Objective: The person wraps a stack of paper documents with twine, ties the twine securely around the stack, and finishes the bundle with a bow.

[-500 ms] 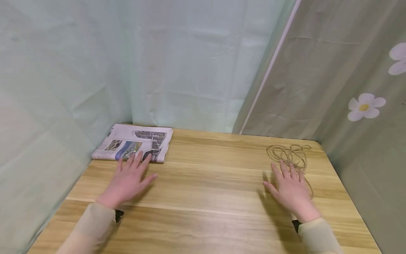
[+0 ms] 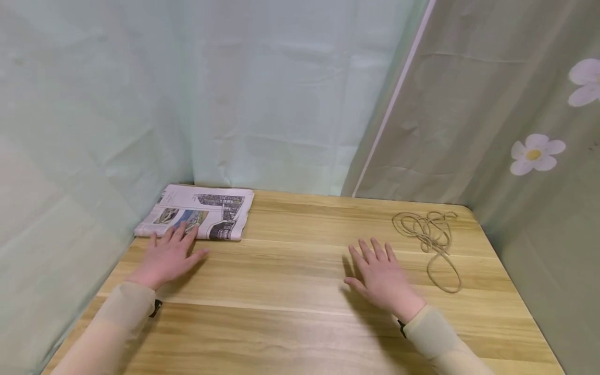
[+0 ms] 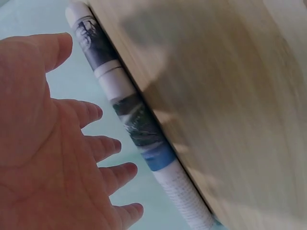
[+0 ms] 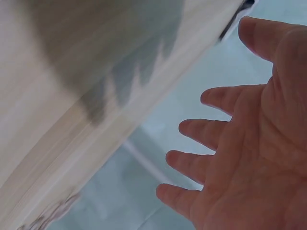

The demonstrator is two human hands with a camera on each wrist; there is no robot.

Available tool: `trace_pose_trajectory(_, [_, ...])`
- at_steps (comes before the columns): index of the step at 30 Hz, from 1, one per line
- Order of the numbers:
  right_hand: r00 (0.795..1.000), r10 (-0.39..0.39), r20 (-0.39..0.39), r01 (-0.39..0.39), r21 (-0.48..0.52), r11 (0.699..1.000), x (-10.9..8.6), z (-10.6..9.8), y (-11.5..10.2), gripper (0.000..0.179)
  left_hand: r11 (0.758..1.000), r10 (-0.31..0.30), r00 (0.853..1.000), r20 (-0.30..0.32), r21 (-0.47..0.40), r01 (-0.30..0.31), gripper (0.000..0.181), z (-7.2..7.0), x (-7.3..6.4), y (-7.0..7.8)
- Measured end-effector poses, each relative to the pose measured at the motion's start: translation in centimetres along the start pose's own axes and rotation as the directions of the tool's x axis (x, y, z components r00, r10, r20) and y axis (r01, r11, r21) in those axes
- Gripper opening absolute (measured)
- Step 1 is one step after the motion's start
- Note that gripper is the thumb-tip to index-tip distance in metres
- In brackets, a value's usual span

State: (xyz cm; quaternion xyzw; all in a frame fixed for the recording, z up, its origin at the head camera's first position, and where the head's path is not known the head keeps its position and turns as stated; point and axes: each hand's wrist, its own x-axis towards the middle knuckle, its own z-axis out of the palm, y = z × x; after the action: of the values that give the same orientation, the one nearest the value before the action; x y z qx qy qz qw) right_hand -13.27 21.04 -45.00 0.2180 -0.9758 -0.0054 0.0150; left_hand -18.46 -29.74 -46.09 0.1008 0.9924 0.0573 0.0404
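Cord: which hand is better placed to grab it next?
Probably right: the right hand is empty and much nearer the cord. The left hand is across the table, by the newspaper.

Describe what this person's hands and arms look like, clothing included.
Both arms wear long, pale cream sleeves: the left sleeve and the right sleeve reach the wrists. A small black piece, perhaps of a strap, shows by the left cuff and another by the right cuff. The left hand and right hand are ungloved, with no rings visible.
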Motion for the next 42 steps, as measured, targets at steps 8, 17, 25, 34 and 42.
trace_pose_trajectory(8, [0.998,-0.064,0.024,0.064,0.003,0.998,1.7,0.4,-1.1,0.077,1.0,0.004,0.999,0.037,0.008,-0.004,0.087,-0.1,0.3,-0.1])
trace_pose_trajectory(17, [0.972,0.227,0.062,-0.231,0.068,0.971,2.3,-0.2,8.7,0.073,0.995,0.101,0.994,0.035,0.009,-0.101,0.085,-0.5,0.5,3.2])
trace_pose_trajectory(25, [0.879,0.449,0.159,-0.474,0.183,0.862,-0.3,-0.4,17.4,0.071,0.939,0.341,0.94,0.016,0.031,-0.342,0.079,-0.2,0.7,11.7])
trace_pose_trajectory(34, [0.892,0.411,0.189,-0.445,0.207,0.871,-1.0,1.0,20.3,0.079,0.779,0.617,0.78,0.104,0.058,-0.624,0.079,0.1,1.2,22.6])
trace_pose_trajectory(42, [0.926,0.311,0.214,-0.357,0.225,0.907,-0.4,2.7,20.3,0.072,0.725,0.679,0.723,0.13,0.039,-0.688,0.079,1.7,1.7,27.6])
